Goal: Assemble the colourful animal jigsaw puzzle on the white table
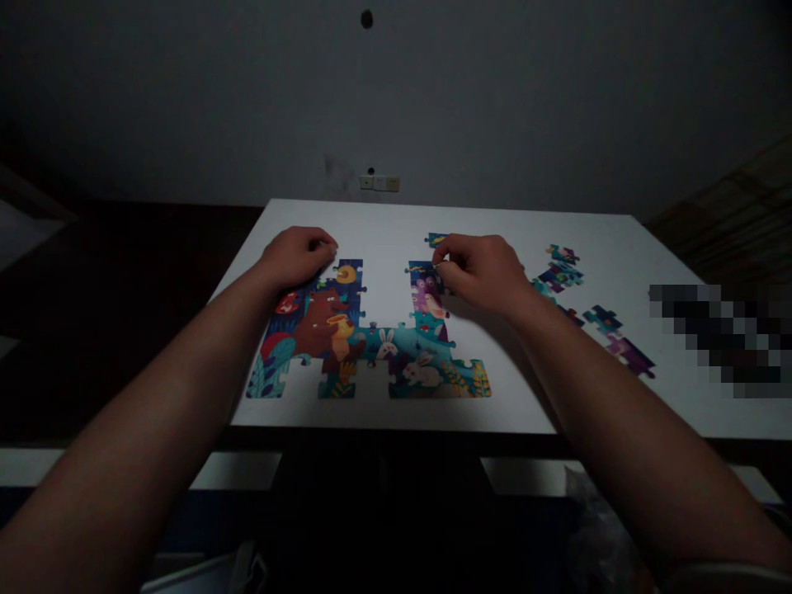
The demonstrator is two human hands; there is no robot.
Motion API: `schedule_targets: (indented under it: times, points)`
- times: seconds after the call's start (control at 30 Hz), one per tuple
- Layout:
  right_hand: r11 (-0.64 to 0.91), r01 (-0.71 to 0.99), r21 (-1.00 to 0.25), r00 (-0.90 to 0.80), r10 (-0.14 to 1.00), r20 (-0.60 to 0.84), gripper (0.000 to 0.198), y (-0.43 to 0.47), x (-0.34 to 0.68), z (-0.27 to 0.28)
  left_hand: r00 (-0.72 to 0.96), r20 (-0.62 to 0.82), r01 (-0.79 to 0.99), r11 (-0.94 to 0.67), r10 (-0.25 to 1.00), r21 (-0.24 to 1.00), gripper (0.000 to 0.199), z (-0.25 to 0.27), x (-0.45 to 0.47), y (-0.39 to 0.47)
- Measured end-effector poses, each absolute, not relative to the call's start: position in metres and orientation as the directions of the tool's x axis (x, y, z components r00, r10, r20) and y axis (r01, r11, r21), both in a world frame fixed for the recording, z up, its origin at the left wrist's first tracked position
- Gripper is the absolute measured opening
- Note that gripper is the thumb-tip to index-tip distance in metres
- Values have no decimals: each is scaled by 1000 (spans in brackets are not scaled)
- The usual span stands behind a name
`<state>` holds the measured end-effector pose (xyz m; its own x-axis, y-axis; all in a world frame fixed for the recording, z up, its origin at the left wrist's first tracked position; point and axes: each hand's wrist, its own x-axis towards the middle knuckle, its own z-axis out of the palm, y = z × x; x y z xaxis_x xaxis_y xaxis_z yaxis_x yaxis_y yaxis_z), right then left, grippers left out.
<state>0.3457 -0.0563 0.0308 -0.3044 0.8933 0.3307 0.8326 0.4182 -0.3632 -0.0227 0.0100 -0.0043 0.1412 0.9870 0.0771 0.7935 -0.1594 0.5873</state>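
Dim grey wall [495, 124] behind a white table [384, 289] — a partly joined puzzle [371, 345] lies near its front edge.
Left hand [299, 257] sits curled at the puzzle's upper left, right hand [483, 268] bent with fingertips drawn together over its upper right; whether either grips a piece, I cannot tell — loose pieces [562, 277] lie to the right.

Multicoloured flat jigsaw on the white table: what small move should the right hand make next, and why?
Probably raise the bare right hand slightly: it hides the upper right edge of the purple-and-teal jigsaw section with the owl, so whether that edge sits flush can't be judged from this view.
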Motion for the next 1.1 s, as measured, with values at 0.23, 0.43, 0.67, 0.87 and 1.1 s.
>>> schedule_targets:
  times: [0.23, 0.43, 0.67, 0.87, 1.1]
  points:
    - [434, 834, -339, -335, 888, 314, 30, -55, 346, 31, 145, 86, 808, -168, 986, 564, 38, -4, -22, 10]
    - [464, 816, -346, -382, 881, 281, 31, -56, 345, 32, 155, 85, 814, -176, 984, 554, 39, -2, -21, 7]
    - [472, 814, -340, -399, 878, 264, 31, -60, 342, 31, 173, 88, 798, -192, 981, 572, 41, 0, -19, 5]
    - [497, 803, -329, -417, 863, 285, 28, -60, 342, 28, 166, 87, 798, -185, 982, 574, 42, -1, -20, 6]
    - [498, 798, -341, -424, 865, 269, 26, -61, 341, 31, 172, 94, 801, -195, 981, 566, 43, -1, -19, 7]
